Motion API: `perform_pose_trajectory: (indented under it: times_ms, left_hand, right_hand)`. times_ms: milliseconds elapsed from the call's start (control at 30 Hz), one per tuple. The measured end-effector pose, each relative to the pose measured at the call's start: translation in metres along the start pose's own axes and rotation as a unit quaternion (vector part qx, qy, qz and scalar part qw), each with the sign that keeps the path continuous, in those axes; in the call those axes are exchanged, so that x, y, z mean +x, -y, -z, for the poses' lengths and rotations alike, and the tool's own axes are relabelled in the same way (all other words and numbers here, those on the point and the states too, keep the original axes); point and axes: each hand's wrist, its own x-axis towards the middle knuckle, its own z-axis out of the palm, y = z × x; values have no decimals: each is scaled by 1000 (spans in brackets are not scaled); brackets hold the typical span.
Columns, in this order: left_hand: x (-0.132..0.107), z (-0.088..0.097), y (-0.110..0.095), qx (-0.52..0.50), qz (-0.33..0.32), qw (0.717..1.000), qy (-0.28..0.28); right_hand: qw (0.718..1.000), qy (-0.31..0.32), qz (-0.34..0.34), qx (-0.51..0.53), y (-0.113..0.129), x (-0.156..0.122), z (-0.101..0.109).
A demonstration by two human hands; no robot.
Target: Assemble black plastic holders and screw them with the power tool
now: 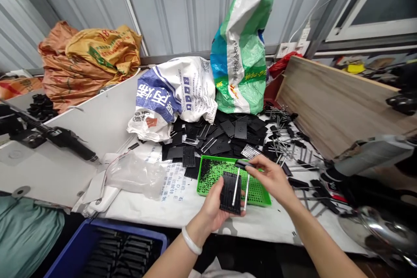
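Note:
My left hand (215, 208) is closed round a black ribbed plastic plate (228, 197), its ribbed face turned up. Between the fingers of my right hand (269, 176) is a black plastic piece with two metal rods (241, 164). Its rods point down in front of the plate and just past its right side; whether they touch it I cannot tell. Below both hands lies a green perforated tray (265, 202), with many tiny black parts (211, 169) at its left end.
Behind the tray lie piled black plates (221, 147); more rodded pieces (280, 139) spread to the right. Woven bags (241, 65) stand at the back. An electric screwdriver (70, 143) is at left, a blue crate (163, 236) of black parts below, a wooden board (339, 100) at right.

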Motion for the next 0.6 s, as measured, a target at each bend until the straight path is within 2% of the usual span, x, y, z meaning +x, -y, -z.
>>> perform_pose_trajectory:
  times_ms: [100,167,267,333,400,467,500,533,600]
  left_hand:
    - [3,-4,6,-2,6,1000,11]
    - [3,-4,8,-4,6,1000,14]
    - [2,-3,10,12,16,1000,9]
    - [0,-4,11,66,19,998,0]
    - [-3,-6,11,150,2,989,-12]
    - [-4,-4,8,223,-56,972,-40]
    - [-3,0,4,246,-81,965,-50]
    - [-1,5,0,249,-114,959,-72]
    - [8,16,-10,212,-99,964,-129]
  right_hand:
    - [998,22,22,-47,-2,-5,-12]
    - [999,31,20,-40,-6,-6,-16]
    - [1000,-5,14,18,-7,-3,-12]
    - [998,-28,34,54,1,-1,-7]
    - [995,4,78,56,15,-1,-3]
    - [991,72,113,24,27,-5,-2]
    - [992,67,108,16,30,-7,-3]
    - [996,30,86,14,31,-10,-4]
    - [996,-66,55,2,24,-17,-8]
